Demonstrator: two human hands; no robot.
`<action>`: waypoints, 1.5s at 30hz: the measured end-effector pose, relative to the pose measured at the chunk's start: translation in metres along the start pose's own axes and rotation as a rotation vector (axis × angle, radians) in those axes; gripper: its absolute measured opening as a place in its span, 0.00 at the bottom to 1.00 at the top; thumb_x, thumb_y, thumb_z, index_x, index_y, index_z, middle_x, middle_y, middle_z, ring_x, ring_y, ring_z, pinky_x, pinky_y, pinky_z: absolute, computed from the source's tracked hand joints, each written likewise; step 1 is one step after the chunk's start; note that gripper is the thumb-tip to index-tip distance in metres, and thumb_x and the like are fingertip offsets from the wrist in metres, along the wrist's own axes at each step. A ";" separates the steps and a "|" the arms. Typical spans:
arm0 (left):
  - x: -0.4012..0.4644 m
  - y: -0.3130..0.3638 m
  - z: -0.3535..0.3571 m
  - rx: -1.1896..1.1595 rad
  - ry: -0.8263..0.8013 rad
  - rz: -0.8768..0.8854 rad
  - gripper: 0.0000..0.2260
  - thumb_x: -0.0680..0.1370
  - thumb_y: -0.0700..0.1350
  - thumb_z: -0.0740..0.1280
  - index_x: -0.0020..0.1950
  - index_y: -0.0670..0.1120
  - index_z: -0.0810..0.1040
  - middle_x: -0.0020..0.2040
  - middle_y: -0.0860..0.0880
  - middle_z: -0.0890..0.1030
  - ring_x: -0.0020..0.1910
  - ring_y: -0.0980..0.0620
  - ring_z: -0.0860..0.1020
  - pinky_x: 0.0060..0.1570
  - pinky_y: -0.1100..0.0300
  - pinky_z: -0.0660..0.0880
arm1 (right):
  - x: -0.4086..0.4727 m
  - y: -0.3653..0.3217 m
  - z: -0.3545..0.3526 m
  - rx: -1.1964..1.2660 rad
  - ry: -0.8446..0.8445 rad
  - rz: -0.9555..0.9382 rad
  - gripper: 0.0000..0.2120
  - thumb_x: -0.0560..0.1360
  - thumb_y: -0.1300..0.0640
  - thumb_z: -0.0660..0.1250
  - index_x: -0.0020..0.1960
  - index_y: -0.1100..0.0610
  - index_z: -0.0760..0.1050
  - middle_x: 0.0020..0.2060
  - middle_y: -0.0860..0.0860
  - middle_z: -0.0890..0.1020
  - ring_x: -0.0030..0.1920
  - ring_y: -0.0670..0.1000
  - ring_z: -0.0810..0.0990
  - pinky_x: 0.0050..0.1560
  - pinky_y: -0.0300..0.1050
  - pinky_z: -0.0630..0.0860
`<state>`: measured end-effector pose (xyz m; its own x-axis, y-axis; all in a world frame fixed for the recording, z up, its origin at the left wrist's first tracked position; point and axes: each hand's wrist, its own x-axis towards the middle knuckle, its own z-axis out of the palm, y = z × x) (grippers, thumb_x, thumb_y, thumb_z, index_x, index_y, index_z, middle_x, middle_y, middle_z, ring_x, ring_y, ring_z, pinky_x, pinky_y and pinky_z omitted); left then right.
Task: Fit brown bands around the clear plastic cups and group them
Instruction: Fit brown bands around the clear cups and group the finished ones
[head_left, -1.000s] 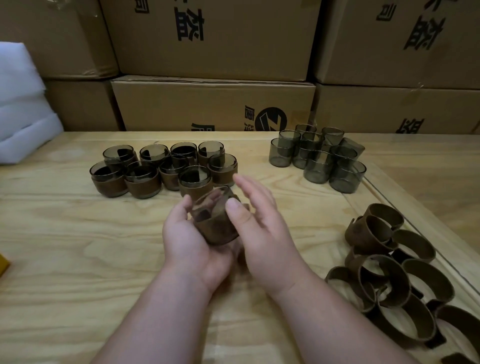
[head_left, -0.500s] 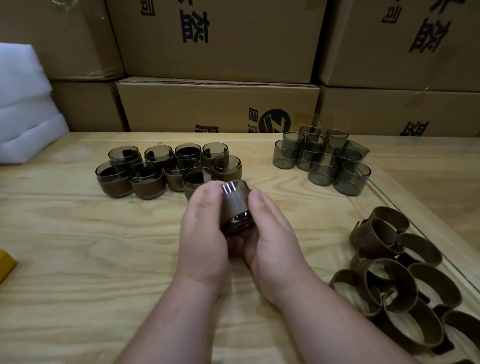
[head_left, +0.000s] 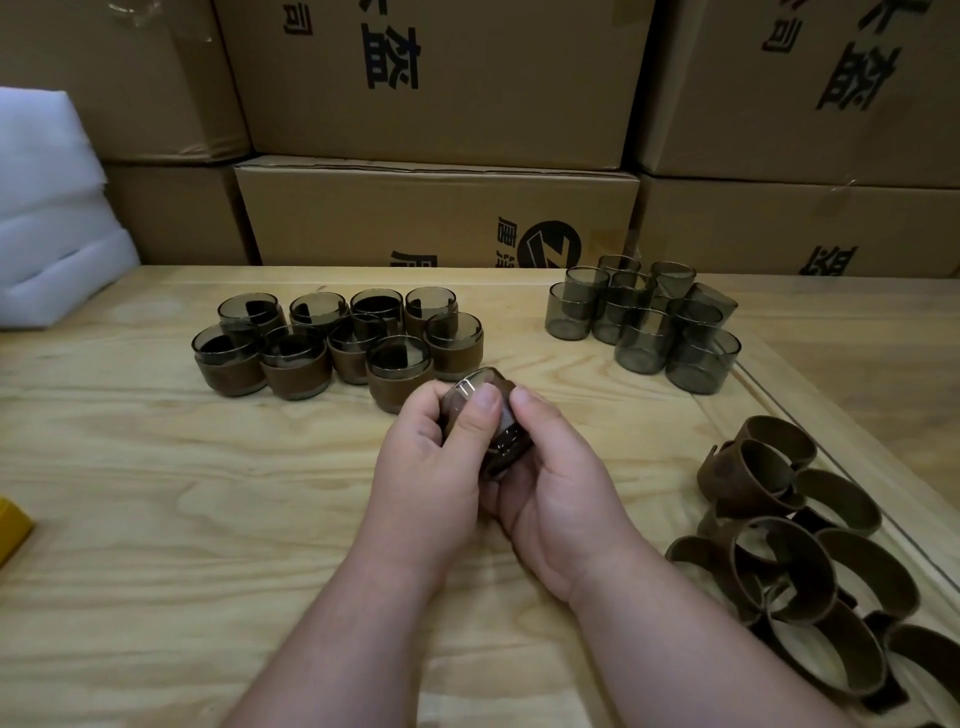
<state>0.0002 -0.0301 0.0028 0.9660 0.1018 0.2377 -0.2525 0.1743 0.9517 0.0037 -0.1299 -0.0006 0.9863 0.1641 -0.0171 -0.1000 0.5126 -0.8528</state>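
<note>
Both my hands hold one clear cup with a brown band (head_left: 501, 431) just above the table's middle, tilted on its side. My left hand (head_left: 431, 467) grips it with the thumb pressed across its top. My right hand (head_left: 556, 488) cups it from below and the right, fingers curled round the band. Several banded cups (head_left: 332, 348) stand grouped at the back left. Several bare smoky clear cups (head_left: 644, 322) cluster at the back right. A heap of loose brown bands (head_left: 795, 551) lies at the right.
The wooden table (head_left: 156, 519) has a raised ledge (head_left: 831, 431) along its right side. Stacked cardboard boxes (head_left: 436, 213) wall off the back. White foam (head_left: 47, 218) sits at the back left, and a yellow object (head_left: 10, 530) pokes in at the left edge.
The cup has been turned between my hands from mouth-up to lying tilted. My right hand closed from open fingers to a grip, and my left thumb came over the top.
</note>
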 end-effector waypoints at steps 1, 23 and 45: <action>0.000 -0.001 0.000 0.004 -0.003 -0.003 0.08 0.74 0.56 0.69 0.36 0.56 0.78 0.36 0.54 0.80 0.36 0.56 0.78 0.34 0.58 0.77 | 0.001 0.001 -0.001 -0.014 0.004 0.002 0.22 0.83 0.49 0.58 0.66 0.65 0.77 0.60 0.65 0.83 0.57 0.59 0.85 0.51 0.52 0.83; -0.008 -0.001 0.013 0.251 -0.001 -0.004 0.20 0.66 0.64 0.69 0.53 0.57 0.76 0.58 0.51 0.80 0.54 0.54 0.81 0.56 0.51 0.79 | 0.003 0.005 -0.003 0.018 0.223 -0.067 0.23 0.85 0.40 0.55 0.65 0.56 0.76 0.58 0.62 0.84 0.61 0.62 0.83 0.66 0.63 0.77; 0.001 0.008 -0.048 0.838 0.556 -0.167 0.09 0.77 0.49 0.73 0.53 0.61 0.77 0.81 0.53 0.62 0.78 0.47 0.64 0.76 0.44 0.63 | -0.007 0.016 0.006 -0.841 0.209 -0.227 0.21 0.77 0.35 0.52 0.55 0.42 0.79 0.53 0.34 0.80 0.57 0.29 0.74 0.54 0.26 0.68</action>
<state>-0.0033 0.0180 0.0018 0.7685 0.6171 0.1690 0.2096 -0.4924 0.8448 -0.0061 -0.1174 -0.0110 0.9826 -0.0650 0.1738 0.1485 -0.2867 -0.9464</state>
